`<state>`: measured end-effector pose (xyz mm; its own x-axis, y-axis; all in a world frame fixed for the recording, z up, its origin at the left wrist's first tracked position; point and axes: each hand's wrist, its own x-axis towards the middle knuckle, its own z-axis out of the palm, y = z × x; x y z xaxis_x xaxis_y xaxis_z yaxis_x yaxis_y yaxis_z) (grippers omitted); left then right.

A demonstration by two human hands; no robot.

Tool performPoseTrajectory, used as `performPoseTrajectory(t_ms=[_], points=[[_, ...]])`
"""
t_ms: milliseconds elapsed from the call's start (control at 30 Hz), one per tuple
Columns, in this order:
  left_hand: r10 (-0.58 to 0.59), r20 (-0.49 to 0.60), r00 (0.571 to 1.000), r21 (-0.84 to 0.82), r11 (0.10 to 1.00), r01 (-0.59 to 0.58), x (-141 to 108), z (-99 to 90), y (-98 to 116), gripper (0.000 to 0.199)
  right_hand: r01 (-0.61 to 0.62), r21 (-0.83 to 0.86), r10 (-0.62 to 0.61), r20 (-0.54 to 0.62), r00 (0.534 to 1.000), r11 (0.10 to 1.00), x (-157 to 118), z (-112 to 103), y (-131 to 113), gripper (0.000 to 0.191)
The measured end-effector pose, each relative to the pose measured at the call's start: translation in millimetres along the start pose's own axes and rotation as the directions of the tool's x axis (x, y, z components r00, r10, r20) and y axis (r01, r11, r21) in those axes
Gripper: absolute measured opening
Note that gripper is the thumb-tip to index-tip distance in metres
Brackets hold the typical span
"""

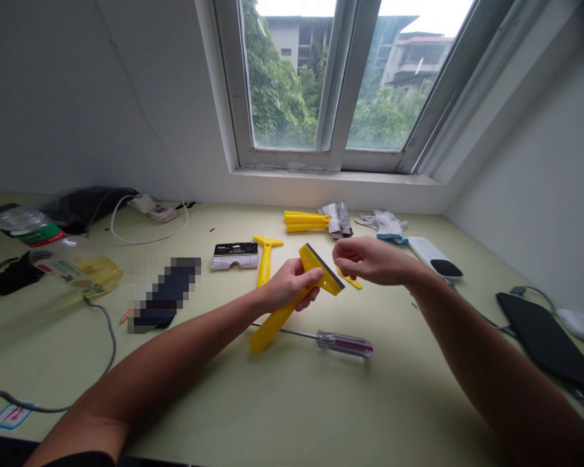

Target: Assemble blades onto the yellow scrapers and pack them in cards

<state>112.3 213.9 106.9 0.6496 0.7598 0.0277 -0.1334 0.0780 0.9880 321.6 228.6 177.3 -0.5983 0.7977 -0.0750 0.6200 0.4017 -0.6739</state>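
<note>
My left hand [294,284] is wrapped around a yellow scraper [272,327] just below its wide head, which carries a dark blade strip along its edge. The scraper is tilted, its handle pointing down toward me. Close to the right of the head is my right hand [365,259], fingers curled together in a pinch; whatever they hold is hidden or too small to name. Behind that hand a small yellow plastic piece [355,283] lies on the desk. A screwdriver [344,344] with a clear and purple handle rests below, its shaft passing behind the scraper handle.
Beyond my left hand lie a second yellow scraper [265,259] and a black-and-white package card [234,256]. Further back are bundled yellow handles [306,221] and white gloves [384,222]. A bottle [68,256] lies left; a black phone [545,334] and white device [433,256] lie right.
</note>
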Motion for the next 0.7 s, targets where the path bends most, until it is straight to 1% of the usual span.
performPoseTrajectory(t_ms=[100, 133, 233, 300, 367, 467, 533, 600, 700], points=[[0.007, -0.04, 0.999, -0.022, 1.0, -0.007, 1, -1.9, -2, 0.035, 0.023, 0.0, -0.023, -0.004, 1.0, 1.0, -3, -1, -4, 0.022], [0.009, -0.045, 0.999, -0.025, 1.0, -0.01, 1, -2.2, -3, 0.035, 0.038, -0.028, -0.039, -0.038, 0.999, 0.999, -4, -1, -7, 0.024], [0.024, -0.049, 0.999, -0.027, 0.999, -0.025, 1, -2.9, -2, 0.033, 0.039, -0.161, -0.073, -0.21, 0.975, 0.986, -2, 2, -12, 0.025], [0.034, -0.073, 0.997, -0.032, 0.999, -0.036, 2, -4.6, 0, 0.032, 0.013, -0.211, -0.067, -0.255, 0.965, 0.977, 1, 2, -6, 0.025], [0.036, -0.138, 0.99, -0.046, 0.998, -0.043, 3, -8.4, 4, 0.03, -0.013, -0.254, -0.046, -0.224, 0.974, 0.967, 7, 2, 8, 0.023], [0.019, -0.267, 0.964, -0.088, 0.995, -0.044, 8, -17.2, 8, 0.03, -0.027, -0.331, -0.007, -0.101, 0.995, 0.943, 16, 5, 34, 0.019], [-0.004, -0.338, 0.941, -0.133, 0.99, -0.043, 11, -23.0, 8, 0.031, -0.035, -0.366, 0.027, -0.027, 0.999, 0.93, 22, 12, 48, 0.017], [-0.037, -0.388, 0.921, -0.183, 0.982, -0.038, 14, -26.6, 6, 0.032, -0.072, -0.391, 0.077, -0.003, 0.997, 0.918, 26, 19, 54, 0.015], [-0.072, -0.409, 0.91, -0.239, 0.971, -0.03, 16, -27.1, 4, 0.031, -0.112, -0.442, 0.125, 0.0, 0.992, 0.89, 30, 29, 54, 0.02]])
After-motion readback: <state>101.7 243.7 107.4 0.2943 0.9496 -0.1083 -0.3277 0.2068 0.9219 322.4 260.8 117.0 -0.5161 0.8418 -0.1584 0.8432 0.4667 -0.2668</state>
